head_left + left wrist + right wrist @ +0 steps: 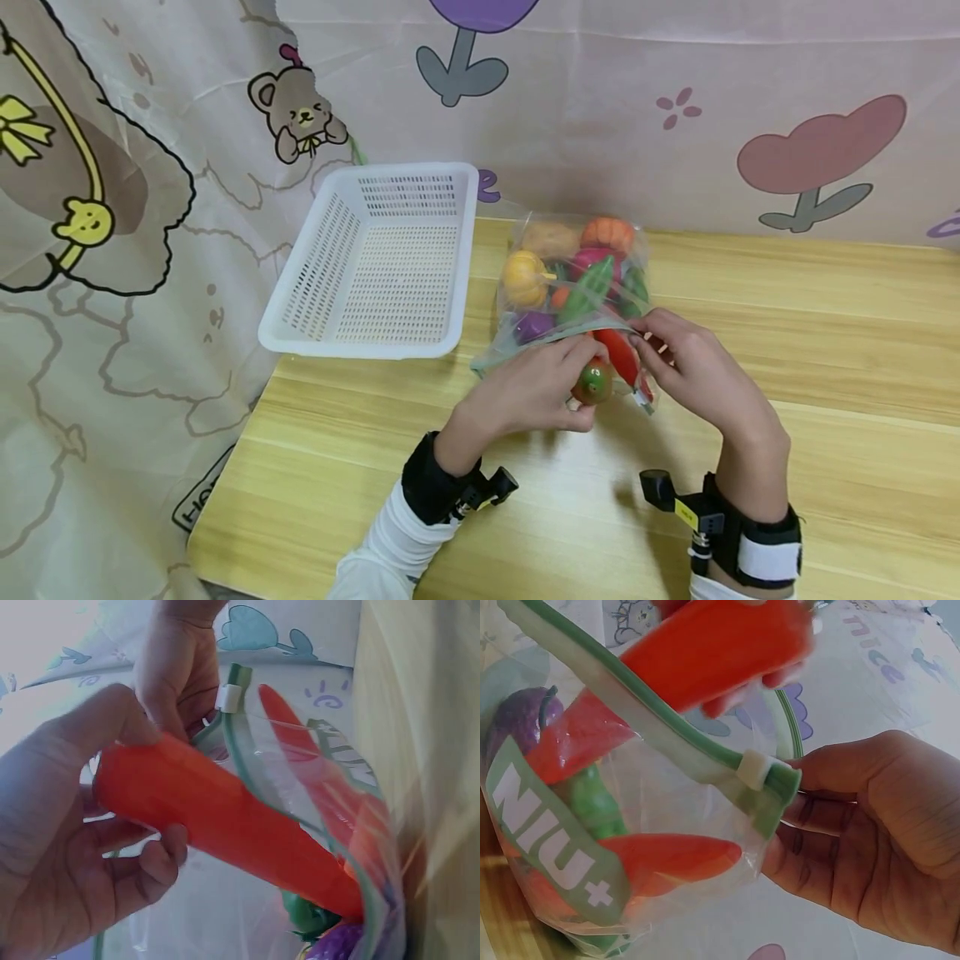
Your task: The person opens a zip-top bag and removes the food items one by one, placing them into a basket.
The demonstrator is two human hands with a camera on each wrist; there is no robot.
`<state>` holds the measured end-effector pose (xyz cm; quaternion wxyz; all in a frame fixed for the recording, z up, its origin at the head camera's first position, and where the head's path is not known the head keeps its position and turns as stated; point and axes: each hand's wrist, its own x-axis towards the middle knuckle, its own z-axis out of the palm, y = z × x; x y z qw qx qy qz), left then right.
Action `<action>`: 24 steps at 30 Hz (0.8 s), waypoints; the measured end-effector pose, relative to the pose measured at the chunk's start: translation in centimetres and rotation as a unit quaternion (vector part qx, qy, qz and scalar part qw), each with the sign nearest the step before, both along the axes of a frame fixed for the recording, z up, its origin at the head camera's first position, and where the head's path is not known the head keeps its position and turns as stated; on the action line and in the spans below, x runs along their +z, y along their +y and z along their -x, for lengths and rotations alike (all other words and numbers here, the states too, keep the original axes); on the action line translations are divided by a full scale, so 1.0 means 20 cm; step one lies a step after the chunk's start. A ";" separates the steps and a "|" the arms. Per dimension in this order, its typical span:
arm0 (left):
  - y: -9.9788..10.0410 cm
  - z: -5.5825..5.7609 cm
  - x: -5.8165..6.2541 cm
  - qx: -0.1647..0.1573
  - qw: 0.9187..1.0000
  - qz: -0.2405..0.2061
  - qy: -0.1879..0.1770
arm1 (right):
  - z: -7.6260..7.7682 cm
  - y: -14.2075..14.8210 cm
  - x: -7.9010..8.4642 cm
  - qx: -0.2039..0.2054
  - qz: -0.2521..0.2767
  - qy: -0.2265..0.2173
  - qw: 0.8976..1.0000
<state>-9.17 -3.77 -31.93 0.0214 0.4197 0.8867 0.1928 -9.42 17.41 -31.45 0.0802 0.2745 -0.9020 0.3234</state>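
Note:
My left hand (528, 385) grips a toy carrot (594, 383) near its thick end, thumb on one side and fingers on the other. The carrot's narrower part still lies inside the mouth of a clear zip bag (697, 802), as the left wrist view shows. At the bag's green zip edge, beside the white slider (754, 769), my right hand (701, 367) pinches the plastic. A red pepper-like toy (682, 862) lies inside, close to that hand. Also in the bag are a yellow pumpkin (525, 279), an orange pumpkin (607, 235) and a purple toy (534, 327).
A white perforated plastic basket (459, 275) stands left of the bag on the wooden table (847, 350). Printed cloth (600, 125) hangs along the table's back edge, and more drapes on the left side.

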 end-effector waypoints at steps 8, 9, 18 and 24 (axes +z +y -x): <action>-0.05 0.00 0.04 -0.072 0.993 -0.093 0.019 | 0.01 0.00 0.00 0.002 0.000 0.004 1.000; -0.05 0.00 0.04 -0.076 0.991 -0.107 0.030 | 0.01 0.00 0.00 0.002 0.000 0.005 1.000; -0.13 -0.02 0.09 -0.081 0.966 -0.232 0.085 | 0.01 0.00 -0.01 0.002 -0.007 0.013 1.000; -0.22 -0.02 0.11 -0.089 0.931 -0.348 0.065 | 0.01 0.00 -0.01 0.006 -0.006 0.013 1.000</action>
